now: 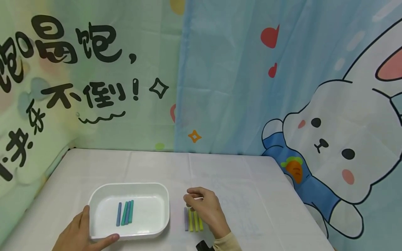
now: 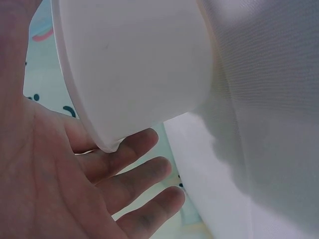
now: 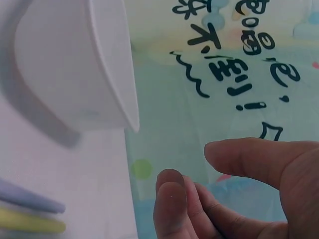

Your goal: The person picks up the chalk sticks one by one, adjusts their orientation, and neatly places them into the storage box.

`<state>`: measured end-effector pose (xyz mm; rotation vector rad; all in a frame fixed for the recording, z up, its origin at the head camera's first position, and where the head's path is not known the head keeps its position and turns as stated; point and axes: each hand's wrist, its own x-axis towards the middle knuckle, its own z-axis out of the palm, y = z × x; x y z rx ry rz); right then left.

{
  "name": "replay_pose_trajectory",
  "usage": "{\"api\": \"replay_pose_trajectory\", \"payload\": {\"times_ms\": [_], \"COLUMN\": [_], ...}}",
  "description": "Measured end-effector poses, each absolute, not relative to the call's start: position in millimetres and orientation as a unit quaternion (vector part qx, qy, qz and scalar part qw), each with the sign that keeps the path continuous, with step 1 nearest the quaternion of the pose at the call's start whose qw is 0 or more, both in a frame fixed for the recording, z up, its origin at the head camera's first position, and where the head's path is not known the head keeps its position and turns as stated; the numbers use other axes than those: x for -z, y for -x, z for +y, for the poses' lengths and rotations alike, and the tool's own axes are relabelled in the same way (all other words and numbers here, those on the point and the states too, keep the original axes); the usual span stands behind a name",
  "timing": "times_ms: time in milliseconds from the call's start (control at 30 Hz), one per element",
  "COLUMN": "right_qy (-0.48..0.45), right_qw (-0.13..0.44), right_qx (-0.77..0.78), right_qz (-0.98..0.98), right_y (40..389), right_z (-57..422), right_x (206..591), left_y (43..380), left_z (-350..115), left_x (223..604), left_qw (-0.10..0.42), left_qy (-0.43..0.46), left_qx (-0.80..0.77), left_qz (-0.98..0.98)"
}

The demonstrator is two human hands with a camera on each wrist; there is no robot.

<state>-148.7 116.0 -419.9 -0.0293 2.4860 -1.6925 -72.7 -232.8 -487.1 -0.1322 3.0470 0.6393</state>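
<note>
A white tray (image 1: 147,235) holds several thin green, blue and purple sticks (image 1: 127,212). My left hand (image 1: 78,232) rests against its near left corner, index finger along the left side and thumb along the front. In the left wrist view, the fingers (image 2: 134,181) look extended under the tray's corner (image 2: 129,74). My right hand (image 1: 207,209) hovers above a row of sticks on the table, a purple stick (image 1: 186,219) and several yellow sticks (image 1: 196,221). In the right wrist view, a gap separates its thumb from its bent fingers (image 3: 170,209), with nothing between them.
A white cloth covers the table (image 1: 267,209). Behind it hangs a printed curtain (image 1: 220,87) with dark lettering and a rabbit drawing. A black object (image 1: 204,245) sits at the right wrist, beside a beige sleeve (image 1: 227,243).
</note>
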Motion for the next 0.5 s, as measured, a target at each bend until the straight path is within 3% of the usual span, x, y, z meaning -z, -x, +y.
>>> {"api": "replay_pose_trajectory", "payload": {"times_ms": [500], "right_qy": [-0.076], "right_qw": [0.040], "right_qx": [0.511], "right_qz": [0.856], "right_y": [147.8], "right_z": [136.6], "right_x": [438.3], "left_y": [75.6], "left_z": [-233.4], "left_x": [488.3], "left_qw": [0.030], "left_qy": [0.050], "left_qx": [-0.194], "left_qz": [0.979]}}
